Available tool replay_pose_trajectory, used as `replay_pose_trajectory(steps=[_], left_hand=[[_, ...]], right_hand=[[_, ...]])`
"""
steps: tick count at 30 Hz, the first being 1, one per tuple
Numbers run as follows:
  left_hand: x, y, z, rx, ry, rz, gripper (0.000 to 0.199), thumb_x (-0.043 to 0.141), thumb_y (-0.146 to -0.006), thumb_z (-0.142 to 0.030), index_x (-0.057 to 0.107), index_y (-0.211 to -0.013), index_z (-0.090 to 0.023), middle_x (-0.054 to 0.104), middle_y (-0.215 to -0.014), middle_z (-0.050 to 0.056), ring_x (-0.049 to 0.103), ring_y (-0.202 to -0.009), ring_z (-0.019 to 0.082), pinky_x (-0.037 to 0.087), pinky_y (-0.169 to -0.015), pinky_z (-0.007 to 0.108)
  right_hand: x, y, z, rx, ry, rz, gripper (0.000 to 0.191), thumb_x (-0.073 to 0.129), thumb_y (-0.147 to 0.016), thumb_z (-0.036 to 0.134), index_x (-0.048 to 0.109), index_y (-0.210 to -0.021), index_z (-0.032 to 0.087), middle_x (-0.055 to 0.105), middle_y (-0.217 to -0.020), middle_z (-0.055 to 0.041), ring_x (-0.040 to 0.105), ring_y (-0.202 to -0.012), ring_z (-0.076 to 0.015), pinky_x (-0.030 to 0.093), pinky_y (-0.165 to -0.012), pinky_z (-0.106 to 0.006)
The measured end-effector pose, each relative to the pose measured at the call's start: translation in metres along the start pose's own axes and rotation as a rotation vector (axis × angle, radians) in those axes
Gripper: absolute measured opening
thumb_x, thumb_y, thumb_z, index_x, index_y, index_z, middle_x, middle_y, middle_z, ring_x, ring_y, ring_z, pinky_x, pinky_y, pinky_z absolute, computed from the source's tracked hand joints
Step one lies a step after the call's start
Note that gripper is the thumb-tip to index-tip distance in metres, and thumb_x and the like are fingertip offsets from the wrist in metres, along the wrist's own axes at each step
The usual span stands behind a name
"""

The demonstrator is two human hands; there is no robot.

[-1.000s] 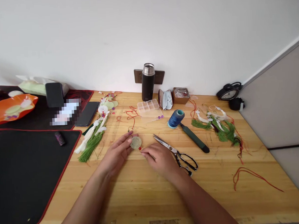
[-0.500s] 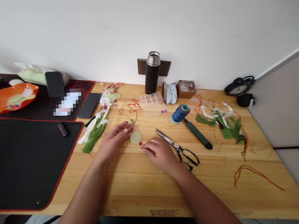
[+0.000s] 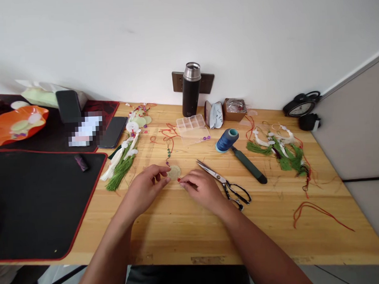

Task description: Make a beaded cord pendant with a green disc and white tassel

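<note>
While it curls half open, the left hand (image 3: pixel 146 188) touches a disc (image 3: pixel 175 172).

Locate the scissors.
In the head view, the scissors lie on the table right of centre, beside the right hand, on the near side of the blue thread spool.

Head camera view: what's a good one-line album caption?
Left hand at a pale round pendant, right hand at a red bead, scissors and blue thread nearby.
</note>
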State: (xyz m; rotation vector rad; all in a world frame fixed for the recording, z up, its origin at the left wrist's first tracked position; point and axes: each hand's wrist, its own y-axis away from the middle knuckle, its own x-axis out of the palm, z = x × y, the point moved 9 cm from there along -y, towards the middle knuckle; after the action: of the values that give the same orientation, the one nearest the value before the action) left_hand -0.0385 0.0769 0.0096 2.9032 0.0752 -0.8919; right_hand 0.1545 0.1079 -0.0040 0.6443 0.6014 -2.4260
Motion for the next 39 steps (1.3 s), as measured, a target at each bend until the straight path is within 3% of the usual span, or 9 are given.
replay_pose_trajectory(steps=[5,10,14,20,27,39], left_hand=[[0.022,0.010,-0.002,-0.025,0.091,0.033,0.036,0.074,-0.093,-0.049,0.083,-0.116,-0.023,0.076,-0.092,0.005,0.069,-0.081,0.022,0.055,-0.078,0.037],[0.033,0.014,0.007,-0.093,0.202,-0.001,0.039,0.078,-0.092,-0.054,0.084,-0.113,-0.023,0.081,-0.096,0.007,0.073,-0.088,0.026,0.056,-0.081,0.038],[0.032,0.012,0.002,-0.083,0.226,-0.005,0.036,0.078,-0.091,-0.054,0.085,-0.108,-0.023,0.084,-0.104,0.009,0.076,-0.094,0.027,0.058,-0.085,0.038],[0.030,0.008,-0.013,-0.047,0.174,0.007,0.033,0.075,-0.092,-0.053,0.082,-0.101,-0.022,0.083,-0.095,0.007,0.070,-0.082,0.023,0.053,-0.076,0.035],[0.031,0.006,-0.016,-0.024,0.070,0.013,0.031,0.070,-0.094,-0.052,0.079,-0.089,-0.023,0.077,-0.086,0.005,0.064,-0.077,0.022,0.047,-0.073,0.034],[0.018,0.010,-0.027,0.031,0.110,-0.054,0.033,0.072,-0.095,-0.055,0.076,-0.087,-0.023,0.075,-0.083,0.002,0.059,-0.073,0.019,0.046,-0.070,0.031]], right_hand=[[0.002,-0.001,-0.001,0.011,0.019,0.012,0.009,0.076,-0.104,0.018,0.083,-0.102,0.024,0.081,-0.094,-0.0051,0.072,-0.091,-0.0220,0.054,-0.084,-0.035],[0.002,-0.001,-0.001,-0.004,0.042,0.012,0.008,0.078,-0.102,0.016,0.082,-0.099,0.022,0.080,-0.092,-0.0050,0.070,-0.088,-0.0222,0.053,-0.082,-0.035],[0.000,-0.001,0.000,-0.005,0.053,0.014,0.007,0.078,-0.103,0.018,0.082,-0.099,0.022,0.079,-0.091,-0.0050,0.069,-0.087,-0.0217,0.051,-0.080,-0.034],[0.000,0.000,0.001,-0.008,0.044,-0.002,0.005,0.079,-0.103,0.019,0.084,-0.102,0.021,0.079,-0.090,-0.0053,0.068,-0.085,-0.0207,0.049,-0.077,-0.032],[0.002,0.000,-0.002,0.026,0.035,0.010,0.006,0.079,-0.103,0.019,0.085,-0.103,0.022,0.078,-0.090,-0.0042,0.070,-0.087,-0.0201,0.050,-0.079,-0.031],[0.003,-0.001,-0.003,0.042,0.043,0.006,0.011,0.082,-0.101,0.020,0.086,-0.112,0.022,0.082,-0.097,-0.0056,0.072,-0.091,-0.0208,0.053,-0.084,-0.032]])
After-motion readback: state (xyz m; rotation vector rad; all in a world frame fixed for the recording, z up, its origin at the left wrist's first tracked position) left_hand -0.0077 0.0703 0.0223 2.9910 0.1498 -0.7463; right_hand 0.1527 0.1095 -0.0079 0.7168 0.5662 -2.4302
